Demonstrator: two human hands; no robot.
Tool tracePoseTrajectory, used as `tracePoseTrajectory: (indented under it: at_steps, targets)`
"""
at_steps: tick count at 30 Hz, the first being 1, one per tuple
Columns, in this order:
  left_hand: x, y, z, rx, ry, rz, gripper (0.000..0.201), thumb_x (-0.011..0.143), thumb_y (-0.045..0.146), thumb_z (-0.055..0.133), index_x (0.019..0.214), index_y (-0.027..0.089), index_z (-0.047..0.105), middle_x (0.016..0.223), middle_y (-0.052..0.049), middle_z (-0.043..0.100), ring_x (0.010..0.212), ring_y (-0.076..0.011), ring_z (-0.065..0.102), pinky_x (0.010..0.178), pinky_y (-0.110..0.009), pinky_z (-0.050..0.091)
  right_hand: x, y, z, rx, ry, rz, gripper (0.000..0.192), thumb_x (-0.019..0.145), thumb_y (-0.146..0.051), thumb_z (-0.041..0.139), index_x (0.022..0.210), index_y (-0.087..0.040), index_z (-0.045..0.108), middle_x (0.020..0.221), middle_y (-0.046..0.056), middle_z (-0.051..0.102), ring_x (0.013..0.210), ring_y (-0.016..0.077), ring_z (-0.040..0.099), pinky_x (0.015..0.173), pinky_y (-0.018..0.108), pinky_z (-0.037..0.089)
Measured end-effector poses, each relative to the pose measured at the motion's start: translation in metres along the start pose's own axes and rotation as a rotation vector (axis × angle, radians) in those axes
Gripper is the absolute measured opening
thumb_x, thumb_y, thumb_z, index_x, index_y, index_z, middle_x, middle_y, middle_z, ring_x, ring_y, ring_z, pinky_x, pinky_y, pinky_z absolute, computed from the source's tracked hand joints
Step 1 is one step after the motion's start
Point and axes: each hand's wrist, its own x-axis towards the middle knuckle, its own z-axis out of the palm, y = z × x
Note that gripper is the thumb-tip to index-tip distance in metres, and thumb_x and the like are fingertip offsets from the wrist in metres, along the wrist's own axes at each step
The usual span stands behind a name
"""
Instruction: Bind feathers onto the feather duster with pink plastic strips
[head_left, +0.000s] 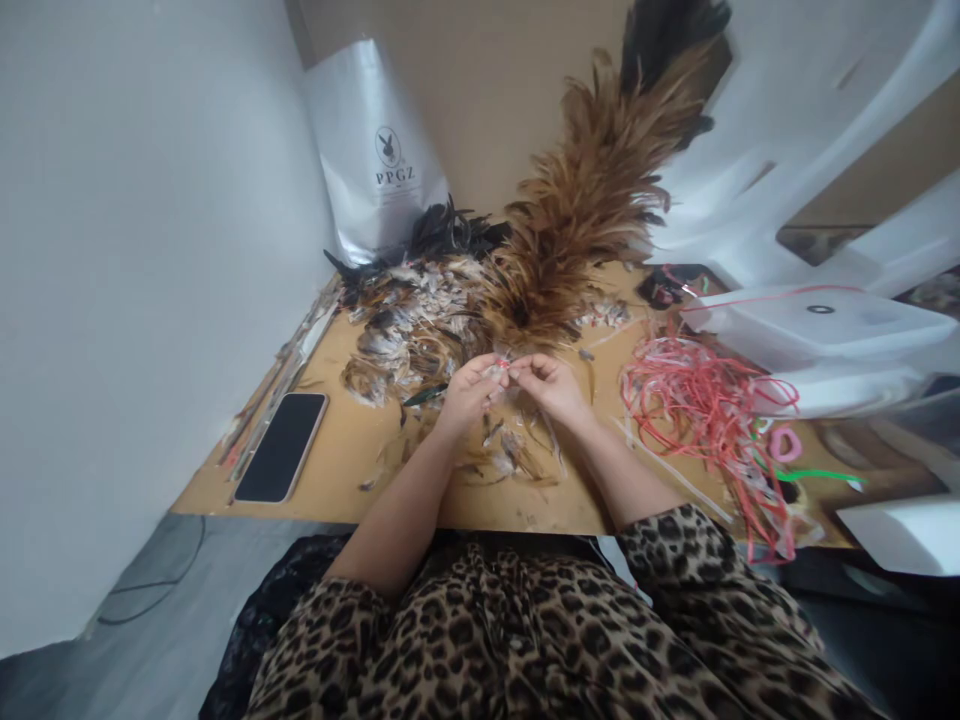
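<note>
Over the middle of the table, my left hand (472,392) and my right hand (553,388) meet with fingertips pinched together. Between them shows a small red strip (503,365) with something pale beside it; its full shape is too small to make out. Just beyond my fingers is the lower end of a long, bushy brown feather garland (577,200) that slants up to the right and turns black at the top. To the left of it lies a heap of loose brown, white and black feathers (416,320). More feather scraps (510,450) are scattered beneath my wrists.
A phone (282,447) lies at the table's left, near thin sticks (274,390) along the wall. Behind the heap stands a silvery-white bag (375,150). On the right are tangled red and clear strips (697,400), a clear plastic box (825,320) and a pink ring (785,444).
</note>
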Motion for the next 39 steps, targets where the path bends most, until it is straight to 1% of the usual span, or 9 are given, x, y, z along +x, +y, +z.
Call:
tracePoseTrajectory:
  at_steps: [6, 10, 14, 16, 20, 26, 29, 33, 39]
  targets:
    - [0.003, -0.011, -0.002, 0.12, 0.029, 0.01, 0.038, 0.066, 0.03, 0.07, 0.099, 0.016, 0.058, 0.068, 0.002, 0.058, 0.052, -0.0053, 0.043, 0.049, -0.018, 0.031, -0.002, -0.004, -0.001, -0.051, 0.041, 0.02, 0.027, 0.067, -0.042, 0.066, 0.071, -0.016, 0.061, 0.066, 0.003, 0.065, 0.059, 0.0125, 0.055, 0.062, 0.027, 0.045]
    - [0.002, -0.017, -0.002, 0.306, 0.119, 0.174, 0.026, 0.074, 0.025, 0.063, 0.098, 0.017, 0.061, 0.071, 0.0, 0.059, 0.066, -0.0096, 0.054, 0.068, -0.022, 0.044, -0.002, 0.001, 0.004, -0.142, 0.054, 0.037, 0.024, 0.07, -0.04, 0.063, 0.067, -0.016, 0.061, 0.06, 0.002, 0.06, 0.052, 0.0111, 0.049, 0.053, 0.024, 0.041]
    - [-0.001, -0.024, -0.004, 0.551, 0.18, 0.337, 0.025, 0.079, 0.02, 0.056, 0.103, 0.018, 0.062, 0.094, -0.006, 0.065, 0.091, -0.0162, 0.059, 0.088, -0.029, 0.043, -0.002, 0.003, 0.008, -0.287, 0.109, 0.018, 0.022, 0.07, -0.033, 0.059, 0.056, -0.016, 0.057, 0.053, 0.0, 0.052, 0.049, 0.0092, 0.042, 0.05, 0.023, 0.034]
    - [-0.001, -0.026, -0.005, 0.637, 0.178, 0.383, 0.027, 0.082, 0.019, 0.052, 0.108, 0.018, 0.06, 0.105, -0.008, 0.064, 0.1, -0.0184, 0.058, 0.094, -0.032, 0.041, -0.002, 0.004, 0.01, -0.265, 0.11, 0.005, 0.021, 0.07, -0.032, 0.058, 0.056, -0.016, 0.056, 0.054, 0.0, 0.052, 0.05, 0.0092, 0.043, 0.051, 0.023, 0.035]
    - [-0.003, -0.026, -0.006, 0.761, 0.18, 0.425, 0.029, 0.084, 0.019, 0.047, 0.11, 0.018, 0.059, 0.109, -0.01, 0.063, 0.105, -0.0197, 0.057, 0.097, -0.034, 0.04, -0.002, 0.005, 0.013, -0.112, 0.083, 0.053, 0.021, 0.069, -0.036, 0.058, 0.063, -0.016, 0.059, 0.058, 0.001, 0.057, 0.052, 0.0102, 0.046, 0.052, 0.023, 0.038]
    - [-0.007, -0.02, 0.002, 0.822, 0.185, 0.469, 0.027, 0.082, 0.018, 0.049, 0.106, 0.018, 0.062, 0.107, -0.01, 0.065, 0.104, -0.0213, 0.058, 0.096, -0.034, 0.04, -0.002, 0.004, 0.019, -0.08, 0.179, 0.02, 0.02, 0.063, -0.03, 0.059, 0.052, -0.018, 0.048, 0.051, -0.003, 0.048, 0.048, 0.0081, 0.039, 0.05, 0.023, 0.035]
    - [-0.007, -0.022, 0.002, 0.852, 0.175, 0.48, 0.028, 0.082, 0.017, 0.048, 0.106, 0.018, 0.063, 0.108, -0.011, 0.065, 0.104, -0.0221, 0.058, 0.096, -0.035, 0.04, 0.0, 0.007, 0.019, -0.07, 0.192, 0.104, 0.017, 0.062, -0.029, 0.058, 0.052, -0.018, 0.048, 0.05, -0.003, 0.048, 0.047, 0.0078, 0.038, 0.048, 0.022, 0.033]
    - [-0.001, -0.025, -0.006, 0.892, 0.166, 0.463, 0.029, 0.082, 0.016, 0.047, 0.107, 0.018, 0.062, 0.109, -0.011, 0.064, 0.105, -0.0229, 0.057, 0.098, -0.037, 0.039, 0.0, 0.0, 0.014, -0.026, 0.073, 0.179, 0.017, 0.063, -0.031, 0.061, 0.056, -0.016, 0.057, 0.053, -0.001, 0.054, 0.048, 0.0084, 0.042, 0.048, 0.022, 0.033]
    - [-0.002, -0.018, -0.011, 0.959, 0.2, 0.49, 0.028, 0.079, 0.014, 0.05, 0.105, 0.019, 0.06, 0.104, -0.01, 0.064, 0.1, -0.0219, 0.057, 0.094, -0.034, 0.039, -0.002, -0.05, 0.004, -0.016, -0.146, 0.177, 0.03, 0.067, -0.042, 0.066, 0.06, -0.014, 0.059, 0.043, -0.005, 0.044, 0.039, 0.0036, 0.028, 0.042, 0.021, 0.021]
